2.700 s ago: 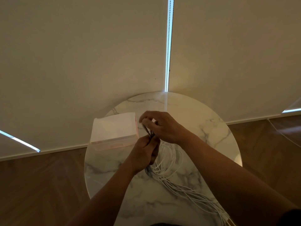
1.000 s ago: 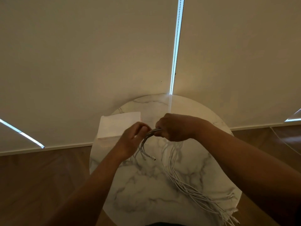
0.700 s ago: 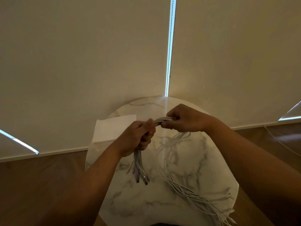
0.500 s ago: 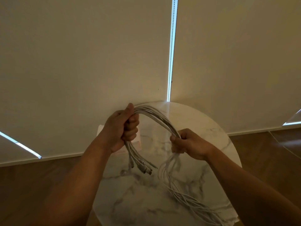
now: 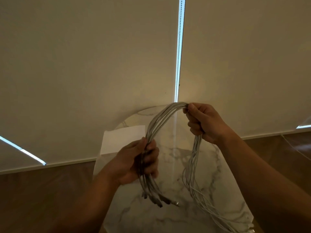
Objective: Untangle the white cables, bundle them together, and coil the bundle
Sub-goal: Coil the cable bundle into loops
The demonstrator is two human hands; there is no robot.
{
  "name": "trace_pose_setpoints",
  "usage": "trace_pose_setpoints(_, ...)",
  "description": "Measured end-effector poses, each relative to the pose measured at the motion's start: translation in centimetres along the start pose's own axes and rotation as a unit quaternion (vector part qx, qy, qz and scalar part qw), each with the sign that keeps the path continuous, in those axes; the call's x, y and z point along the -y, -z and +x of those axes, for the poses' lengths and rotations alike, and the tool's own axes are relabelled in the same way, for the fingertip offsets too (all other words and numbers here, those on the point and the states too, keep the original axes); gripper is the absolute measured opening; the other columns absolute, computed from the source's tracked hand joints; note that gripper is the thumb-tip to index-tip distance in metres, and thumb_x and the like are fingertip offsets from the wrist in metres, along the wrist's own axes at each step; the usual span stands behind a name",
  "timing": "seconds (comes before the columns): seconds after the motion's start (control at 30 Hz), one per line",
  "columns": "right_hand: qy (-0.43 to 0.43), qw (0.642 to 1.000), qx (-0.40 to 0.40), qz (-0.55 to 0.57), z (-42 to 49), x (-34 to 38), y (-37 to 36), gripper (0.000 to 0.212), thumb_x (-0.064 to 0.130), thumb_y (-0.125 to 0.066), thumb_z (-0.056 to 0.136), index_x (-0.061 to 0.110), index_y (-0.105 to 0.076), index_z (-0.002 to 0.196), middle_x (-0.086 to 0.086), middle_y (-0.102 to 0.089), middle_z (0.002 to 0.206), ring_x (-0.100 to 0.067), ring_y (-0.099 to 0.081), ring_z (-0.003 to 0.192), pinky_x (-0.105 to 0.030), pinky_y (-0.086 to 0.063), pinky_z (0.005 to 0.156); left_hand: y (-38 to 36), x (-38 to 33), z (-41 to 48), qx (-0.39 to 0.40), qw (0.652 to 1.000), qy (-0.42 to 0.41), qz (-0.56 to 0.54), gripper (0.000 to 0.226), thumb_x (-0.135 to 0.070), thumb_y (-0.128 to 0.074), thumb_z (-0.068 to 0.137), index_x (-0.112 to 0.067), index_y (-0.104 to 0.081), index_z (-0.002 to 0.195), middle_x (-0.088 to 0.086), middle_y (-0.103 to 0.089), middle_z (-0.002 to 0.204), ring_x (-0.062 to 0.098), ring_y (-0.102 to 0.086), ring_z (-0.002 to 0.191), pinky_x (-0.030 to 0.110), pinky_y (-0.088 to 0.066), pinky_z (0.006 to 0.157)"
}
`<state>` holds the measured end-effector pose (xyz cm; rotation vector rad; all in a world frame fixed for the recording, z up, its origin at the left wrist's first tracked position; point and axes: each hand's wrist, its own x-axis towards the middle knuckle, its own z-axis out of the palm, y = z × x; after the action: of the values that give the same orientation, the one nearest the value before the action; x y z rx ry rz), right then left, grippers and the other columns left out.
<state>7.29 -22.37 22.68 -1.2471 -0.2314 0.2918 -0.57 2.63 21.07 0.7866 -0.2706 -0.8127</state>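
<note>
One arching bundle of white cables (image 5: 159, 120) hangs above the marble bench (image 5: 176, 219): the left grip (image 5: 134, 163) clamps it low, connector ends dangling below (slightly blurred), the right grip (image 5: 205, 123) clamps it higher, and loose lengths trail down onto the bench.

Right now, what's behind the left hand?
A white box on the marble table stands behind the left hand, which grips the cable bundle. The hand covers the box's near right corner.

Two hands (image 5: 134, 163) (image 5: 207, 122), one cable bundle (image 5: 159, 119), one marble table (image 5: 225, 190), one white box (image 5: 122, 139).
</note>
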Motion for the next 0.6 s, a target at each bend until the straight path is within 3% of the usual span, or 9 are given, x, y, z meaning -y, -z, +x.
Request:
trace_pose_setpoints(0.07, 0.011, 1.0, -0.006, 0.003, 0.2, 0.5, -0.3, 0.028, 0.034, -0.05, 0.093, 0.01, -0.059, 0.083, 0.002, -0.022, 0.057, -0.007, -0.015, 0.042, -0.016, -0.016, 0.043, -0.7, -0.3, 0.3, 0.019, 0.999, -0.024, 0.025, 0.029, -0.036, -0.046, 0.099, -0.009, -0.048, 0.086, 0.013, -0.055, 0.076, 0.031, -0.062, 0.075, 0.056, -0.048, 0.087)
trace_pose_setpoints(0.1, 0.018, 1.0, -0.01, 0.006, 0.3, 0.9, -0.5, 0.028, 0.034, -0.049, 0.093, 0.009, -0.058, 0.084, 0.001, -0.022, 0.058, -0.007, -0.015, 0.042, -0.017, -0.015, 0.043, -1.1, -0.7, 0.5, 0.018, 0.998, -0.03, 0.052, 0.031, -0.038, -0.048, 0.098, -0.01, -0.048, 0.085, 0.012, -0.056, 0.073, 0.029, -0.062, 0.072, 0.053, -0.049, 0.084)
trace_pose_setpoints(0.13, 0.026, 0.999, -0.015, 0.009, 0.3, 1.3, -0.6, 0.028, 0.034, -0.049, 0.093, 0.009, -0.057, 0.084, 0.001, -0.022, 0.058, -0.007, -0.015, 0.042, -0.017, -0.014, 0.043, -1.4, -1.1, 0.6, 0.007, 0.996, -0.026, 0.082, 0.033, -0.043, -0.053, 0.095, -0.012, -0.05, 0.084, 0.006, -0.052, 0.066, 0.023, -0.058, 0.061, 0.044, -0.051, 0.072)
trace_pose_setpoints(0.2, 0.046, 0.999, -0.026, 0.008, 0.4, 2.3, -0.5, 0.029, 0.034, -0.049, 0.093, 0.008, -0.057, 0.083, 0.001, -0.023, 0.057, -0.007, -0.016, 0.041, -0.016, -0.016, 0.043, -1.5, -1.6, 0.8, -0.037, 0.992, -0.005, 0.124, 0.038, -0.054, -0.062, 0.086, -0.016, -0.056, 0.082, -0.004, -0.04, 0.056, 0.01, -0.038, 0.043, 0.024, -0.034, 0.046)
trace_pose_setpoints(0.3, 0.069, 0.997, -0.028, -0.02, 0.3, 3.0, -0.3, 0.03, 0.034, -0.051, 0.092, 0.006, -0.058, 0.083, -0.003, -0.022, 0.059, -0.009, -0.017, 0.042, -0.016, -0.02, 0.042, -0.8, -1.1, 0.7, -0.097, 0.982, 0.007, 0.161, 0.049, -0.061, -0.065, 0.08, -0.013, -0.062, 0.088, -0.004, -0.033, 0.055, 0.008, -0.026, 0.039, 0.018, -0.026, 0.041)
trace_pose_setpoints(0.43, 0.071, 0.994, -0.022, -0.077, 0.2, 2.5, 1.0, 0.032, 0.035, -0.053, 0.091, 0.005, -0.059, 0.085, -0.002, -0.026, 0.057, -0.011, -0.019, 0.044, -0.021, -0.021, 0.044, -1.4, -1.0, 0.9, -0.18, 0.966, 0.015, 0.185, 0.048, -0.063, -0.056, 0.083, -0.019, -0.048, 0.064, -0.004, -0.025, 0.051, 0.009, -0.019, 0.039, 0.018, -0.021, 0.04)
trace_pose_setpoints(0.53, 0.038, 0.975, 0.044, -0.216, -0.3, 2.1, 2.8, 0.027, 0.036, -0.059, 0.094, 0.009, -0.062, 0.09, -0.01, -0.049, 0.061, -0.023, -0.044, 0.049, -0.033, -0.037, 0.05, -2.7, -2.5, 0.8, -0.23, 0.955, -0.011, 0.186, 0.049, -0.057, -0.042, 0.092, -0.021, -0.04, 0.059, -0.006, -0.021, 0.048, 0.007, -0.015, 0.036, 0.016, -0.014, 0.04)
trace_pose_setpoints(0.6, 0.011, 0.944, 0.096, -0.314, -0.5, 1.7, 3.1, 0.022, 0.031, -0.065, 0.088, 0.015, -0.064, 0.103, -0.011, -0.071, 0.088, -0.025, -0.068, 0.079, -0.038, -0.049, 0.073, -3.7, -3.6, 0.9, -0.238, 0.949, -0.018, 0.206, 0.045, -0.053, -0.041, 0.089, -0.021, -0.039, 0.058, -0.006, -0.019, 0.048, 0.007, -0.013, 0.036, 0.016, -0.011, 0.041)
